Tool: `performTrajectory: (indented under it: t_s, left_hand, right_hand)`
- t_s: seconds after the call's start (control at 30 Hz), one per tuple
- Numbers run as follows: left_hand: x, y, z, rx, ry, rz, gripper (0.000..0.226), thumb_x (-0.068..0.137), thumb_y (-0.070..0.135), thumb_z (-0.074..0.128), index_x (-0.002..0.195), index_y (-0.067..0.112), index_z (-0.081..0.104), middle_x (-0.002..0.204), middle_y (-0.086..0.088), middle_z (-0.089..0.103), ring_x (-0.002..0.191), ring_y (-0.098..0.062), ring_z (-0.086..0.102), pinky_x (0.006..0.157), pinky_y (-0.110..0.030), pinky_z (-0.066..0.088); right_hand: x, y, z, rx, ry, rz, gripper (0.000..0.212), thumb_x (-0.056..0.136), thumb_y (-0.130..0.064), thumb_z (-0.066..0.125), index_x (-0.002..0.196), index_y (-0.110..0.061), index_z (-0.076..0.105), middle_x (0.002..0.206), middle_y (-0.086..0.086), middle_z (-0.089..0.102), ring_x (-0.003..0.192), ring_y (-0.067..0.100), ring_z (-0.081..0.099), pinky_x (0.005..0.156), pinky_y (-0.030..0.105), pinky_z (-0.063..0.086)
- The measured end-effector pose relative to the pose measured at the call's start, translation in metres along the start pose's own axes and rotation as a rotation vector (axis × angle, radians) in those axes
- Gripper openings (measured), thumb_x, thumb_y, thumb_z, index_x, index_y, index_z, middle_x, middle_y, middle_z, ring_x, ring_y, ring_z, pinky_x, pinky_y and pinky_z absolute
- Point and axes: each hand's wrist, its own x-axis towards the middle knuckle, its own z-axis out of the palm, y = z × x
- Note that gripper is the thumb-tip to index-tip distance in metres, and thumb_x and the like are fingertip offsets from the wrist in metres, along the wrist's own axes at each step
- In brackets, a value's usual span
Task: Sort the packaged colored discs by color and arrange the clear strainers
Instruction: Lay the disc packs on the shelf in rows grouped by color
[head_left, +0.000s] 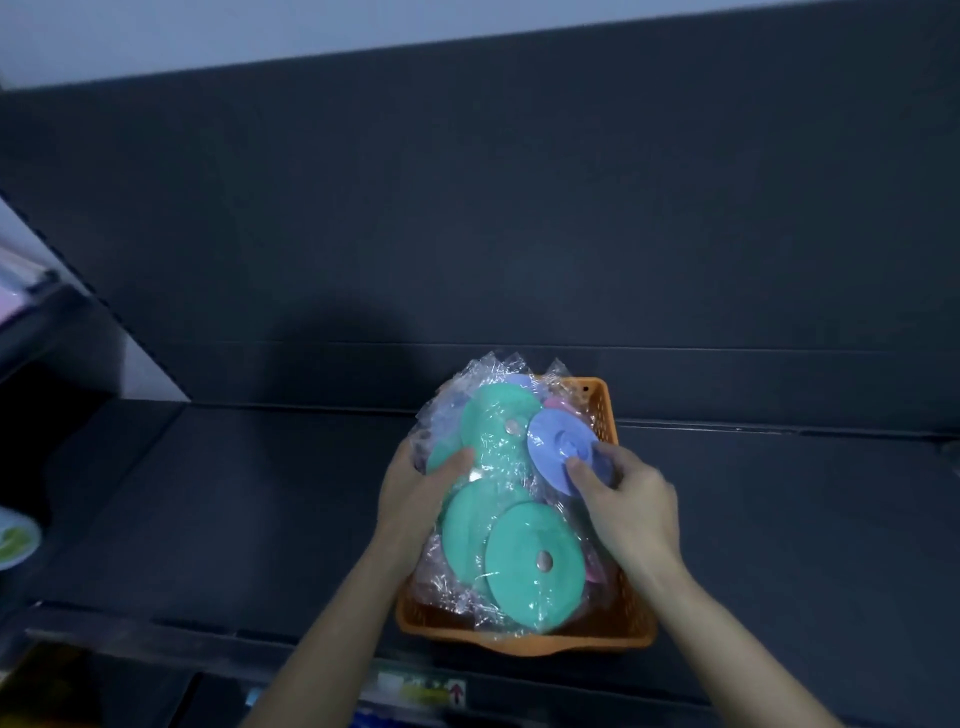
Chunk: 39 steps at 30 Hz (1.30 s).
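Note:
An orange basket (631, 618) on a dark shelf is heaped with discs wrapped in clear plastic. Several green discs (532, 564) lie on top, one near the front and another at the back (493, 421). My right hand (631, 506) pinches a wrapped blue-purple disc (558, 441) at its lower edge, tilted above the pile. My left hand (415, 493) grips the left side of the bundle of green packets. Bits of pink discs (556, 402) show underneath. No clear strainers are visible.
The dark shelf (234, 493) stretches left and right of the basket, with a dark back panel (467, 234) behind. At the far left edge is a white plate-like item (15, 538). A label strip (421, 693) runs along the shelf's front edge.

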Motion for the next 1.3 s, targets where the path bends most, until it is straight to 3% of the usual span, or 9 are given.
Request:
performTrajectory:
  t_s: [0.37, 0.5, 0.6, 0.67, 0.8, 0.93, 1.0, 1.2, 1.3]
  left_hand:
    - [0.016, 0.014, -0.024, 0.198, -0.286, 0.087, 0.038, 0.074, 0.036, 0.076, 0.109, 0.031, 0.061, 0.107, 0.008, 0.070, 0.093, -0.008, 0.068, 0.084, -0.035, 0.056]
    - [0.017, 0.022, -0.029, 0.419, -0.215, 0.192, 0.091, 0.071, 0.043, 0.076, 0.145, 0.025, 0.027, 0.142, 0.005, 0.042, 0.126, -0.012, 0.045, 0.104, -0.030, 0.037]
    - [0.016, 0.027, -0.036, 0.533, -0.178, 0.365, 0.093, 0.075, 0.041, 0.074, 0.148, 0.022, 0.020, 0.151, 0.004, 0.026, 0.135, -0.011, 0.030, 0.101, -0.022, 0.025]
    - [0.016, 0.029, -0.043, 0.592, -0.168, 0.529, 0.078, 0.079, 0.036, 0.072, 0.143, 0.019, 0.031, 0.146, 0.004, 0.031, 0.130, -0.006, 0.032, 0.100, -0.018, 0.024]
    - [0.017, 0.033, -0.047, 0.722, -0.201, 0.802, 0.054, 0.082, 0.027, 0.068, 0.132, 0.014, 0.049, 0.128, 0.000, 0.049, 0.120, -0.016, 0.040, 0.098, -0.016, 0.025]
    - [0.020, 0.037, -0.038, 0.701, -0.307, 0.701, 0.063, 0.082, 0.030, 0.068, 0.137, 0.019, 0.039, 0.119, 0.002, 0.049, 0.104, -0.016, 0.051, 0.088, -0.022, 0.040]
    - [0.021, 0.039, -0.033, 0.706, -0.307, 0.632, 0.071, 0.081, 0.032, 0.070, 0.139, 0.022, 0.031, 0.108, 0.004, 0.055, 0.090, -0.013, 0.056, 0.078, -0.023, 0.044]
    - [0.031, 0.043, -0.027, 0.804, -0.261, 0.595, 0.039, 0.080, 0.037, 0.070, 0.107, 0.015, 0.051, 0.083, 0.006, 0.055, 0.077, -0.015, 0.057, 0.070, -0.035, 0.050]
    - [0.034, 0.041, -0.030, 0.851, -0.299, 0.584, 0.032, 0.079, 0.040, 0.069, 0.087, 0.012, 0.054, 0.084, 0.000, 0.055, 0.082, -0.021, 0.054, 0.074, -0.038, 0.047]
  right_hand:
    - [-0.019, -0.011, 0.016, 0.001, 0.148, 0.130, 0.040, 0.086, -0.041, 0.060, 0.119, -0.019, 0.063, 0.111, 0.006, 0.068, 0.105, 0.027, 0.060, 0.083, 0.031, 0.046]
    - [-0.036, -0.016, 0.018, -0.073, 0.220, 0.039, 0.020, 0.087, -0.035, 0.054, 0.085, -0.018, 0.063, 0.084, 0.008, 0.064, 0.083, 0.028, 0.056, 0.061, 0.029, 0.038]
    - [-0.055, -0.025, 0.022, -0.164, 0.299, -0.065, 0.019, 0.090, -0.030, 0.055, 0.098, -0.017, 0.066, 0.114, 0.013, 0.062, 0.121, 0.026, 0.047, 0.082, 0.028, 0.041]
    - [-0.072, -0.033, 0.028, -0.190, 0.354, -0.139, 0.028, 0.089, -0.026, 0.061, 0.114, -0.015, 0.065, 0.130, 0.014, 0.054, 0.127, 0.026, 0.044, 0.092, 0.028, 0.039]
    - [-0.102, -0.040, 0.047, -0.339, 0.300, -0.327, 0.042, 0.082, -0.029, 0.069, 0.121, -0.013, 0.062, 0.125, 0.014, 0.054, 0.114, 0.032, 0.053, 0.092, 0.034, 0.043]
    - [-0.111, -0.038, 0.069, -0.580, 0.002, -0.274, 0.093, 0.072, -0.077, 0.045, 0.145, -0.020, 0.030, 0.148, 0.010, 0.030, 0.137, 0.032, 0.022, 0.112, 0.043, 0.024]
    - [-0.109, -0.033, 0.077, -0.653, -0.101, -0.230, 0.109, 0.068, -0.082, 0.044, 0.150, -0.023, 0.005, 0.157, 0.005, 0.006, 0.143, 0.027, 0.002, 0.117, 0.043, 0.009]
    - [-0.101, -0.033, 0.070, -0.582, -0.094, -0.273, 0.085, 0.081, -0.041, 0.055, 0.150, -0.016, 0.012, 0.155, 0.006, 0.017, 0.141, 0.026, 0.018, 0.115, 0.032, 0.023]
    - [-0.101, -0.044, 0.054, -0.401, -0.036, -0.359, 0.058, 0.080, -0.024, 0.053, 0.136, -0.019, 0.039, 0.125, -0.002, 0.051, 0.106, 0.015, 0.054, 0.083, 0.023, 0.046]
